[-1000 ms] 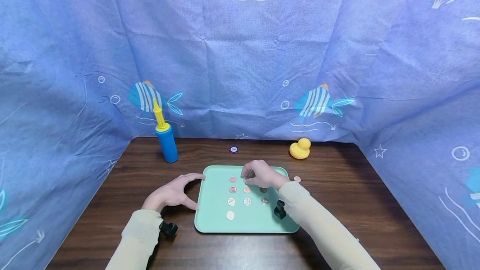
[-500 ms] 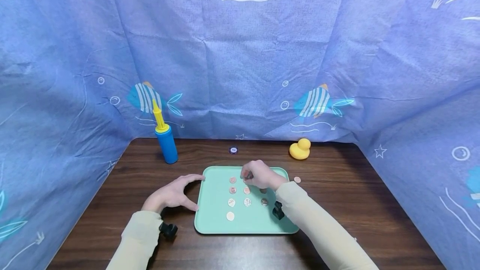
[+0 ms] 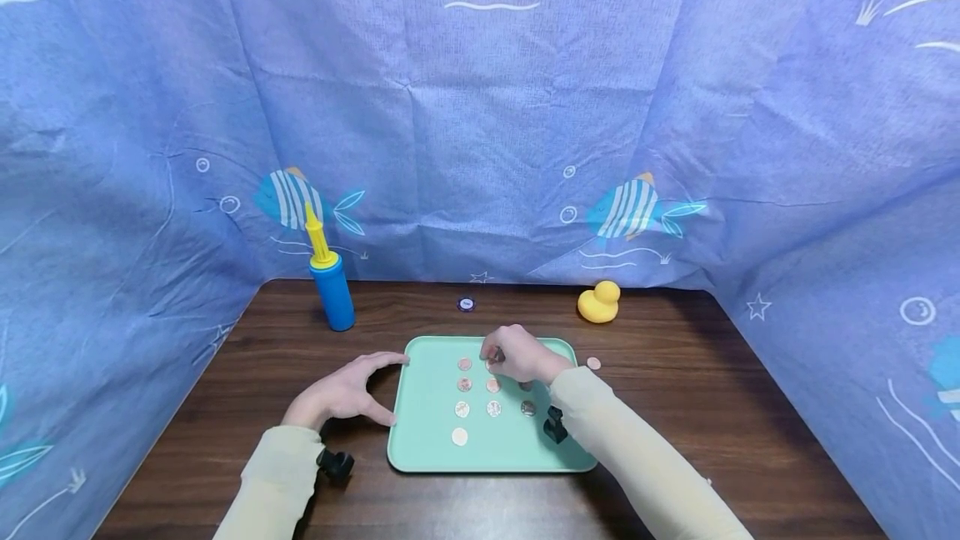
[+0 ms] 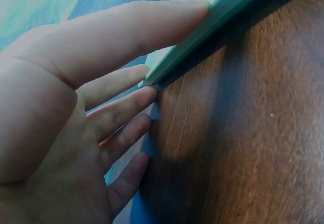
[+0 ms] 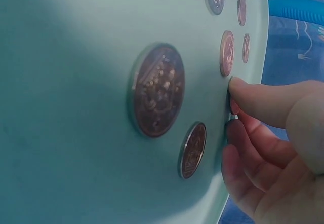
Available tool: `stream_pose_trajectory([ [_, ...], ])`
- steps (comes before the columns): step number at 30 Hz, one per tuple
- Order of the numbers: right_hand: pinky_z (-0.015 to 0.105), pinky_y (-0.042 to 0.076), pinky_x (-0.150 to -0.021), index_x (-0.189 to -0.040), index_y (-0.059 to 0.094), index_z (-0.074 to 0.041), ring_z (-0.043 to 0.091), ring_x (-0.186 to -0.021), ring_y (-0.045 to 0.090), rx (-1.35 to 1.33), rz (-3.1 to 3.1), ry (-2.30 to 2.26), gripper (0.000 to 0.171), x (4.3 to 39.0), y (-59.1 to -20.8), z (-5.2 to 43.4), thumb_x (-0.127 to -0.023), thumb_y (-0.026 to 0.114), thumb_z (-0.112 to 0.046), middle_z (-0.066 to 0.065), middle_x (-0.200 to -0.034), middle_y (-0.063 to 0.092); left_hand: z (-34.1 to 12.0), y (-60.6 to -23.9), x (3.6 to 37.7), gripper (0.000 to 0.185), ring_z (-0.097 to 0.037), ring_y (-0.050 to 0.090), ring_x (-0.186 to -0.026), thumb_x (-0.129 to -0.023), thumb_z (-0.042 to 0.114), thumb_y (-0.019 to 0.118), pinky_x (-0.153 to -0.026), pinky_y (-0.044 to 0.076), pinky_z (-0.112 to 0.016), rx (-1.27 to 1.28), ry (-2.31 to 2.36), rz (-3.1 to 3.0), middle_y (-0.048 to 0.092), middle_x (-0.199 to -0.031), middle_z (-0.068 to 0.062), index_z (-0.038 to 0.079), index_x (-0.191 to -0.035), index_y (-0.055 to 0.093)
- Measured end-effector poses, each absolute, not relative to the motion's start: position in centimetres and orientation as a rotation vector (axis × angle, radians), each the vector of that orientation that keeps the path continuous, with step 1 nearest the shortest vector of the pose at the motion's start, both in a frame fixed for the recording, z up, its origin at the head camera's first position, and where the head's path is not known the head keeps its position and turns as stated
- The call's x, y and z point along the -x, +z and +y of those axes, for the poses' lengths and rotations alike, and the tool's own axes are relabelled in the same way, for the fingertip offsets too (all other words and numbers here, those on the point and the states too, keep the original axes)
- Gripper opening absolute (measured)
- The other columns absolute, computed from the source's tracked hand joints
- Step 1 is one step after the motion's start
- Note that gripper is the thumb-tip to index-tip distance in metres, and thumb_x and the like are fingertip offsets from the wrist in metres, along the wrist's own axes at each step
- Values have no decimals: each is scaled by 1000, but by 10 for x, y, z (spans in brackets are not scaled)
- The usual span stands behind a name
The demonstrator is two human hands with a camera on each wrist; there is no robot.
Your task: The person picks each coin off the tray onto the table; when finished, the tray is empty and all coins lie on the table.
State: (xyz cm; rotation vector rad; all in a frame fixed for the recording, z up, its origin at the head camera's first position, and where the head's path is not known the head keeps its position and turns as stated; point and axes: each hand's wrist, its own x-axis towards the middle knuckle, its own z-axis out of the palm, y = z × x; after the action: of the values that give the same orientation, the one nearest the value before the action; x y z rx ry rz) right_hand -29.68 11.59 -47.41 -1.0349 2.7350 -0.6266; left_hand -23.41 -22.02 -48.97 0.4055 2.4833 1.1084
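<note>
Coin (image 5: pixel 234 106): coppery, partly covered | right hand (image 3: pixel 519 355): pinching it | left hand (image 3: pixel 347 390): spread wide at tray (image 3: pixel 422 423) rim

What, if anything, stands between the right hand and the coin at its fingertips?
Nothing visible: the right hand pinches the coin at the tray; another coin, just nearer the person, lies beside it, not between.

A brown worktop (image 3: pixel 720 407) is carrying a green tray (image 3: pixel 427 390), blue-and-yellow pump (image 3: pixel 334 297), round chip (image 3: pixel 467 304), yellow duck (image 3: pixel 598 305) and, beside the tray, a coin (image 3: pixel 593 363).
</note>
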Motion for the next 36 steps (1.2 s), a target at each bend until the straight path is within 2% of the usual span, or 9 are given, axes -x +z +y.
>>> stream_pose_trajectory([
  [15, 32, 59, -81, -100, 82, -8, 16, -88, 71, 1012, 2749, -696, 13, 296, -477, 118, -91, 79, 1, 3, -95, 77, -220, -490, 233, 96, -42, 30, -151, -71, 30, 99, -116, 30, -71, -395, 1110, 2484, 39, -165, -14, 22, -155, 52],
  [36, 27, 58, -76, -90, 80, -9, 13, -81, 69, 1068, 2718, -791, 9, 299, -479, 126, -91, 81, 0, 0, -86, 76, -220, -490, 232, 97, -43, 30, -151, -71, 30, 99, -116, 31, -71, -396, 1109, 2491, 39, -165, -15, 23, -155, 52],
])
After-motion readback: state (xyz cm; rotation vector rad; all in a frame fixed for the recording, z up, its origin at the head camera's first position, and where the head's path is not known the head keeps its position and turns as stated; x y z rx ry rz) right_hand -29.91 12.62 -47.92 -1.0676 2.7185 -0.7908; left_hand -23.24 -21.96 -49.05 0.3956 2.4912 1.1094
